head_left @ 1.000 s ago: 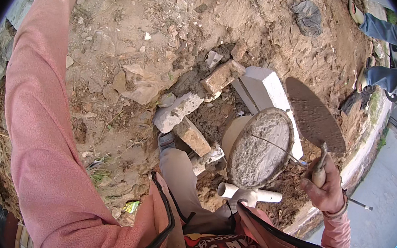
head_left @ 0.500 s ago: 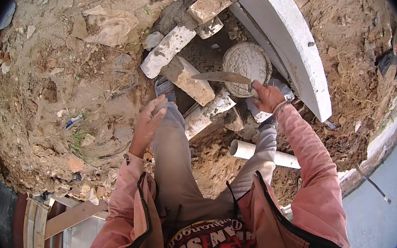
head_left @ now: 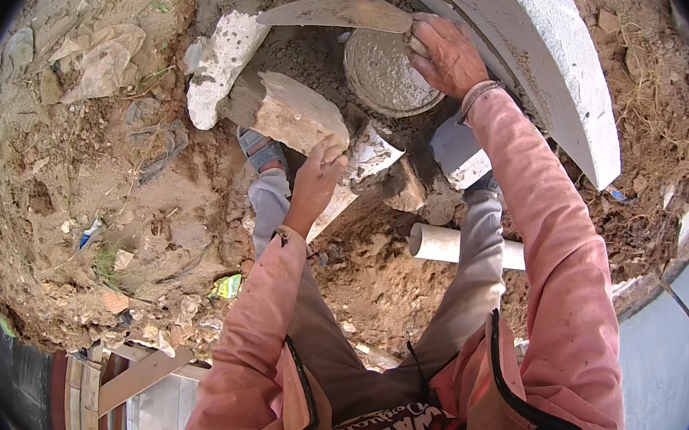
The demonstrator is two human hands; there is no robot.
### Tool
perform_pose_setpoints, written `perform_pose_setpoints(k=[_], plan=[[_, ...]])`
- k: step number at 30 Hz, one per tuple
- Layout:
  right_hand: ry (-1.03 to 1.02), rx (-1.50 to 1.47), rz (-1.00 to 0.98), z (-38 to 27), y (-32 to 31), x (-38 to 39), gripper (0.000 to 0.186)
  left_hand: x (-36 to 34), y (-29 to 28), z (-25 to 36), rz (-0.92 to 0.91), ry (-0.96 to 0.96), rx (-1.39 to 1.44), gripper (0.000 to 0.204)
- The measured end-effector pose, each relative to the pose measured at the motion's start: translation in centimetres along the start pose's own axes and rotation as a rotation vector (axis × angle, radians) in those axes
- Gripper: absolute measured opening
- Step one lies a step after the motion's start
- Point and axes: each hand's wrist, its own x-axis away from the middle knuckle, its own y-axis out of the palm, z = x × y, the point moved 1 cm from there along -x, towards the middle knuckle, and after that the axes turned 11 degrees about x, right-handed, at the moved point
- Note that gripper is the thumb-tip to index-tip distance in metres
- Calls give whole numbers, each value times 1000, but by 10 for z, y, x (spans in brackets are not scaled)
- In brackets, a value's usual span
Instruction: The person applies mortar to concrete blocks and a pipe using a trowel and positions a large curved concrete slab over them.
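Observation:
My right hand [head_left: 447, 54] is closed around the handle of a trowel [head_left: 336, 13], whose long, mortar-stained blade points left. Just below that hand is a round grey form [head_left: 388, 77] with a raised rim and wet-looking mortar on its top; the hand covers part of it. My left hand [head_left: 319, 180] is at the near right end of a rough pale block [head_left: 298, 114], its bent fingertips at the block's edge and gripping nothing that I can see. White broken pieces [head_left: 372, 152] lie beside that block.
A long curved concrete slab [head_left: 545, 64] leans at the upper right. More mortar-stained blocks [head_left: 227, 68] ring the pit. A white pipe [head_left: 434, 243] lies behind my right leg. Rubble-strewn soil [head_left: 115, 157] slopes on the left, and a low wall edge [head_left: 677, 250] bounds the right.
My right hand and the trowel have moved farther away and left, over the round form's edge. My left hand has come right and forward to the pale block. The view has shifted.

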Motion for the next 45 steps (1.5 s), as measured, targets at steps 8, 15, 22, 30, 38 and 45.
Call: perform_pose_setpoints(k=[8,15,22,30,38,45], plan=[[534,-145,-557,-23,-22,163,38,-168,20,7,266,303,-628,64],[745,-41,-589,-40,94,142,36,-220,-1,-13,83,213,-836,45],[633,-302,-579,-56,36,151,33,-213,-23,-18,116,110,-769,51],[720,-180,-599,-20,76,184,36,-187,0,-5,84,-143,-204,64],[712,-11,-631,14,65,176,37,-181,-3,-23,136,-97,32,58],[754,-582,-550,-15,157,125,42,-178,-2,-24,93,-73,38,55]])
